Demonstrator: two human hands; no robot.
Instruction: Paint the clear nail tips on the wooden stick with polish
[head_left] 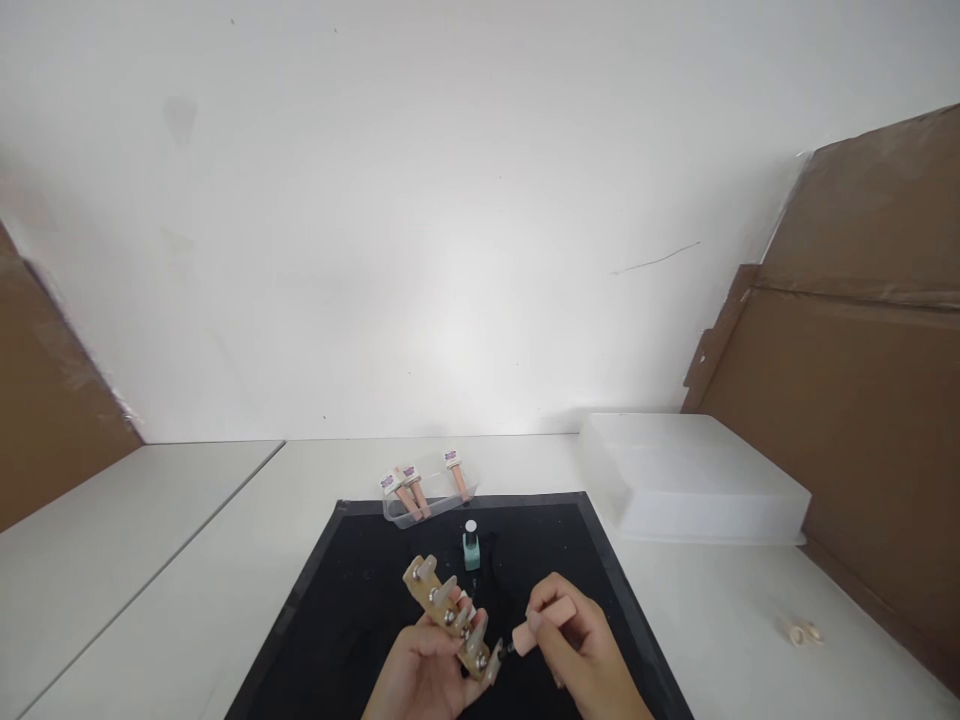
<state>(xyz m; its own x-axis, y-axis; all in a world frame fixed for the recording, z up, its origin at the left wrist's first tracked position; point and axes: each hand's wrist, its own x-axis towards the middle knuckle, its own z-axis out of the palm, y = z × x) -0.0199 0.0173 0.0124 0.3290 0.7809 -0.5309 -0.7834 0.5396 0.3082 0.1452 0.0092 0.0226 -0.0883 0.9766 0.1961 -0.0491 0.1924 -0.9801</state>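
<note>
The two hands are working low in the view: the left hand (pixel 424 668) is gripping one wooden strip (pixel 417 576), fingers curling behind it, and the right hand (pixel 589 655) is pinching one pink handle (pixel 546 624) between thumb and fingers. Five pale tips (pixel 448 588) are standing out along the strip, which is slanting above the mat, its lower end towards the right hand. The dark end of the handle is pointing at the lowest tip; whether it is touching is too small to tell. The left fingers are partly hiding the strip, and a white scrap (pixel 467 603) behind it is showing too little to identify. Just beyond, one teal bottle (pixel 471 556) is standing upright on the one black mat (pixel 360 570). Farther off, one clear tray (pixel 406 521) is holding three pink tubes (pixel 460 482), two leaning together and one apart; their labels are too blurred to read. On the white worktop (pixel 187 590), one translucent box (pixel 705 475) is sitting to the right, and a few small beige pieces, hard to count, are lying nearer. Two cardboard panels (pixel 847 400) are flanking everything, both running out of view.
</note>
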